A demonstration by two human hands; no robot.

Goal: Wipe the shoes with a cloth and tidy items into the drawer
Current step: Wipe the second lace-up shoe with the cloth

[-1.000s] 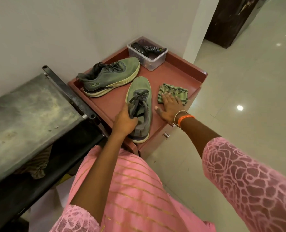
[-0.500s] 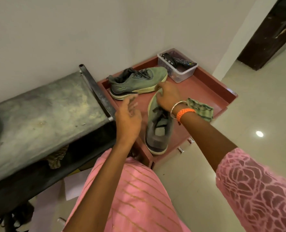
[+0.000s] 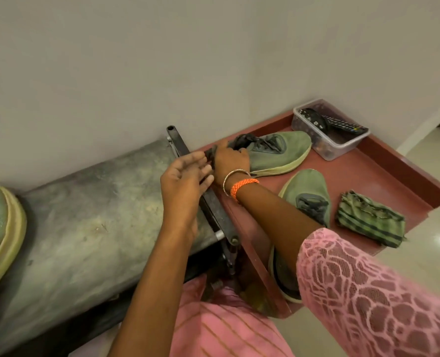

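The far shoe [image 3: 273,153] lies on its side near the back of the red desk [image 3: 384,173], toe toward the clear plastic box [image 3: 329,136] that holds remote controls [image 3: 342,124]. The right hand [image 3: 230,161] clasps its heel end, fingers curled over the dark collar, so this grip is grasping the shoe. The left hand [image 3: 185,176] sits just beside it at the heel, fingers loosely spread and close to the collar; whether they touch the shoe is hard to tell, and this grip looks released, holding nothing.

The near shoe [image 3: 304,202] rests sole-down in the middle of the desk, partly hidden under the right forearm. The folded green striped cloth [image 3: 371,219] lies apart from both hands, near the front right edge of the desk, just beside the near shoe.

To the left stands a grey metal shelf [image 3: 85,228] with a dark frame bar [image 3: 208,202] running beside the desk; another shoe's sole [image 3: 2,228] shows at the far left edge. No drawer is visible in this view.

Judging by this, wiping has not begun: the cloth is untouched and the step in hand is taking hold of the far shoe. The next move likely calls for lifting or turning that shoe with one hand firm on the heel, then freeing the other to reach across for the cloth.
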